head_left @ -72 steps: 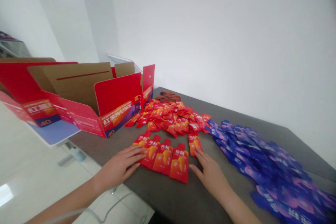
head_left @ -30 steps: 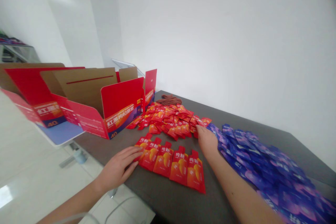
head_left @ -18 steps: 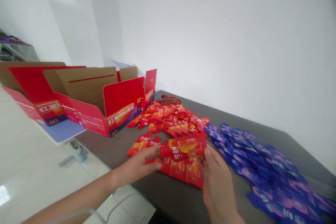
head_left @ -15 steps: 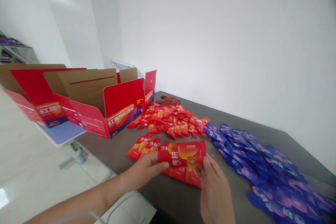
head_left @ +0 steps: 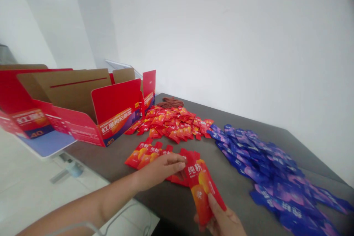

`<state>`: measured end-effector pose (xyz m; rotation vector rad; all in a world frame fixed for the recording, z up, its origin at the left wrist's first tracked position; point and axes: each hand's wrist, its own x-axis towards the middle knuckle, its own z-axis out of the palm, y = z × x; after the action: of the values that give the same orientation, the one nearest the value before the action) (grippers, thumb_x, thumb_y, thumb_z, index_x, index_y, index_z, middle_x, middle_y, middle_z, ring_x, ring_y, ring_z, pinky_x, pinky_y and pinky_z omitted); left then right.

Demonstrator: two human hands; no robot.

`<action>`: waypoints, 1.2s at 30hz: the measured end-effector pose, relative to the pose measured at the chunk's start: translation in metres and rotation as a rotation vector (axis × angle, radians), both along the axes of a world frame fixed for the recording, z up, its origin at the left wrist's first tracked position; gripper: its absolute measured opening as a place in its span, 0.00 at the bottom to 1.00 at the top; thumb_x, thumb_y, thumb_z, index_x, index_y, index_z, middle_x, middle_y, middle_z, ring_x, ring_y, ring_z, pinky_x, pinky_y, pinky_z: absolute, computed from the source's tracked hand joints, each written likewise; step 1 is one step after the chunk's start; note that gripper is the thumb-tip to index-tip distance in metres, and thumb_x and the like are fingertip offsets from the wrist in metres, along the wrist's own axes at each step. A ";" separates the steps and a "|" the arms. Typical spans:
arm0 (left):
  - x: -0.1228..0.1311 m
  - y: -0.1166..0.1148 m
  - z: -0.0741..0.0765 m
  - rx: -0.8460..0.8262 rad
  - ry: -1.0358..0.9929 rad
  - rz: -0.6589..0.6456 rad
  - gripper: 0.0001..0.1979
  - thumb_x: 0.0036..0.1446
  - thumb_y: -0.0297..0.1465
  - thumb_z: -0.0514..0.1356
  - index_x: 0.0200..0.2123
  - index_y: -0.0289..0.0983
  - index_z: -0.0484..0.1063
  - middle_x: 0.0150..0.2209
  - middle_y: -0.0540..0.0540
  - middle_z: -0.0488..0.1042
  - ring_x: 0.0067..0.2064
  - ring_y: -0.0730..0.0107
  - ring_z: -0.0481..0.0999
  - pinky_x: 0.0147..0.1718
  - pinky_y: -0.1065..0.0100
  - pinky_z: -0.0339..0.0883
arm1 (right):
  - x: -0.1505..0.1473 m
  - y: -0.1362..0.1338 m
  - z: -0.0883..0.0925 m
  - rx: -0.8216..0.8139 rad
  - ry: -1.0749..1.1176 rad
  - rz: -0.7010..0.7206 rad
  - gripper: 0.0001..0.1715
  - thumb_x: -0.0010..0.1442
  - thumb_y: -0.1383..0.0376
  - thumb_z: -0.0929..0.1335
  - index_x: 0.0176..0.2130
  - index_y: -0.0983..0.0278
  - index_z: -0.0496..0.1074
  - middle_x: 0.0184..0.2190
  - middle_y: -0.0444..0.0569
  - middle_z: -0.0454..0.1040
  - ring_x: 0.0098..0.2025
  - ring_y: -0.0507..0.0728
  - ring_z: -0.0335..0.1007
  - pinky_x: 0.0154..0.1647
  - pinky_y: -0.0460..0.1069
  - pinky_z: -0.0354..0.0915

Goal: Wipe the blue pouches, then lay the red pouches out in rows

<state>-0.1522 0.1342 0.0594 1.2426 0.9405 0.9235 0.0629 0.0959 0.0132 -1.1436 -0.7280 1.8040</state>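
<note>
My right hand [head_left: 221, 221] is at the bottom edge, closed around the lower end of a red pouch [head_left: 203, 186] that it holds tilted above the table. My left hand [head_left: 160, 169] reaches in from the lower left with its fingers laid on a small bunch of red pouches [head_left: 143, 153] lying on the dark table [head_left: 177, 199]. Its fingertips touch the upper end of the held pouch. Behind them lies a heap of loose red pouches [head_left: 171, 121].
A wide spread of blue-purple pouches [head_left: 271, 169] covers the right side of the table. An open red cardboard box [head_left: 110, 114] with raised flaps stands at the table's left end. A brown cloth [head_left: 171, 102] lies behind the red heap. A white wall stands close behind.
The row of red pouches has been gathered together. My right hand took a pouch from the heap, both hands held it level, and now the right hand holds it tilted, nearer to me.
</note>
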 end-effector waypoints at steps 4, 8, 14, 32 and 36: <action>0.005 -0.002 -0.005 0.098 0.079 0.093 0.18 0.60 0.42 0.58 0.46 0.36 0.73 0.33 0.48 0.77 0.36 0.68 0.76 0.41 0.65 0.69 | 0.013 0.017 -0.017 -0.012 0.064 -0.237 0.25 0.39 0.50 0.80 0.31 0.64 0.76 0.27 0.50 0.82 0.30 0.59 0.80 0.35 0.52 0.75; -0.010 -0.001 -0.010 0.190 0.262 0.288 0.14 0.62 0.38 0.54 0.44 0.36 0.74 0.32 0.48 0.77 0.37 0.67 0.76 0.41 0.65 0.69 | 0.024 0.037 -0.024 -0.020 0.015 -0.204 0.25 0.44 0.50 0.77 0.34 0.65 0.75 0.34 0.55 0.83 0.36 0.60 0.80 0.39 0.52 0.74; -0.047 -0.008 -0.024 0.237 0.450 0.376 0.17 0.61 0.40 0.53 0.46 0.37 0.74 0.34 0.47 0.78 0.39 0.64 0.78 0.44 0.63 0.71 | 0.041 0.044 -0.018 -0.201 -0.018 0.096 0.28 0.56 0.44 0.68 0.36 0.67 0.77 0.43 0.59 0.81 0.38 0.57 0.80 0.34 0.47 0.71; -0.067 0.094 -0.019 0.729 1.165 0.227 0.14 0.63 0.29 0.54 0.49 0.38 0.74 0.50 0.43 0.77 0.53 0.60 0.75 0.54 0.61 0.67 | 0.054 0.061 -0.060 1.039 -1.346 0.238 0.34 0.59 0.48 0.67 0.57 0.65 0.71 0.61 0.60 0.67 0.62 0.72 0.62 0.63 0.73 0.54; -0.060 0.132 -0.033 0.857 1.316 -0.021 0.07 0.59 0.27 0.61 0.42 0.35 0.75 0.45 0.43 0.78 0.48 0.61 0.76 0.50 0.57 0.69 | 0.054 0.059 -0.069 1.070 -1.479 0.349 0.33 0.60 0.51 0.67 0.59 0.64 0.68 0.63 0.59 0.63 0.64 0.70 0.60 0.62 0.72 0.56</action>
<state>-0.2118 0.2657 0.0265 2.7235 1.5633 0.3660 0.1167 0.1545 -0.0559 -1.3993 -2.4103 0.1988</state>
